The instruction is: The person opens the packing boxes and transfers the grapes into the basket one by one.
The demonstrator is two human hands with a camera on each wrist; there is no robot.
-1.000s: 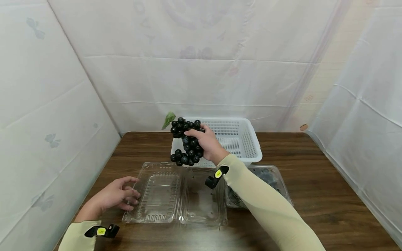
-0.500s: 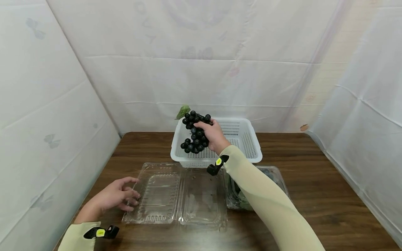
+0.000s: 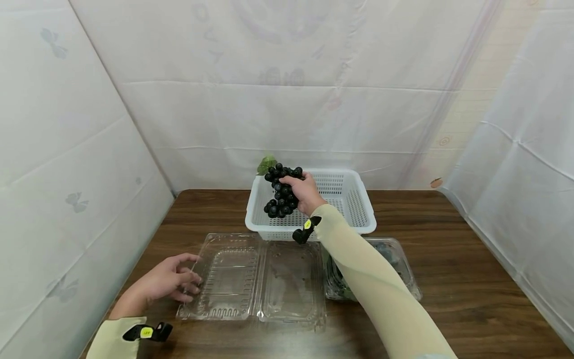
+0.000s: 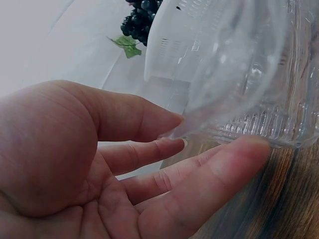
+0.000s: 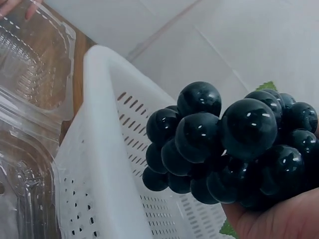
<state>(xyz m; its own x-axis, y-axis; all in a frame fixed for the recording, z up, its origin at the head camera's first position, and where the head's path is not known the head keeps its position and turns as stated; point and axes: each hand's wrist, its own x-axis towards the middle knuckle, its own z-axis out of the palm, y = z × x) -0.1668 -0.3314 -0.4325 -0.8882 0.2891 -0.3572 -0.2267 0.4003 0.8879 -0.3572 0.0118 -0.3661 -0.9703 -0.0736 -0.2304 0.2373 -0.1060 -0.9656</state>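
My right hand (image 3: 306, 193) grips a bunch of black grapes (image 3: 281, 192) with a green leaf (image 3: 266, 164), over the left part of the white slotted basket (image 3: 365, 209). Its round, shiny grapes (image 5: 199, 137) fill much of the right wrist view, above the basket's rim. At the left, my left hand (image 3: 170, 279) is at the edge of an open clear plastic clamshell container (image 3: 230, 279). In the left wrist view, the thumb and a finger of the left hand (image 4: 114, 149) pinch the container's rim, while the other fingers spread below.
Right of the open container stands another clear clamshell container (image 3: 399, 264) with dark fruit inside, partly hidden by my right sleeve (image 3: 372, 284). White sheeting (image 3: 287, 114) rises behind and beside the brown wooden table (image 3: 471, 279).
My right hand has carried the grapes back and to the right, from the basket's left edge to over the basket. My left hand has stayed at the open container.
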